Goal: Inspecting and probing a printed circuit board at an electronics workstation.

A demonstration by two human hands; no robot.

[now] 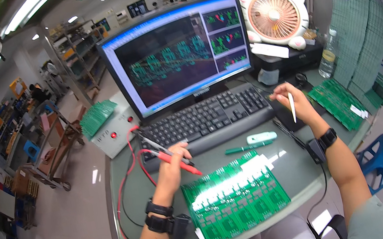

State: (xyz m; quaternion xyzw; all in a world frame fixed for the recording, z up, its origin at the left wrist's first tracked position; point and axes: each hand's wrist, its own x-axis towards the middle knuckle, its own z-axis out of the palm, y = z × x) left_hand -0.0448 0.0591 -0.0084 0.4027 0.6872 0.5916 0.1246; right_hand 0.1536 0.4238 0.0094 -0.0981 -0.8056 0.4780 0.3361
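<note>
My left hand (pixel 171 166) is closed around a red test probe (pixel 187 168), its tip pointing down toward the upper left of a green circuit board panel (pixel 236 198). A dark probe lies in the same grip, partly hidden by my fingers. The panel lies flat on the desk before me, with bright glare across its middle and white labels at two corners. Right of the keyboard (pixel 201 117), my right hand (pixel 295 96) is raised with bent fingers around a thin white pen-like stick (pixel 293 106). The stick hangs nearly upright, clear of the panel.
A green pen (pixel 250 147) and a white-and-mint marker-like item (pixel 262 137) lie above the panel. Behind stand a monitor (pixel 170 56), a fan (pixel 275 15) and a bottle (pixel 328 57). More boards (pixel 337 101) sit at right. Red and black leads run from a metal box (pixel 118 127).
</note>
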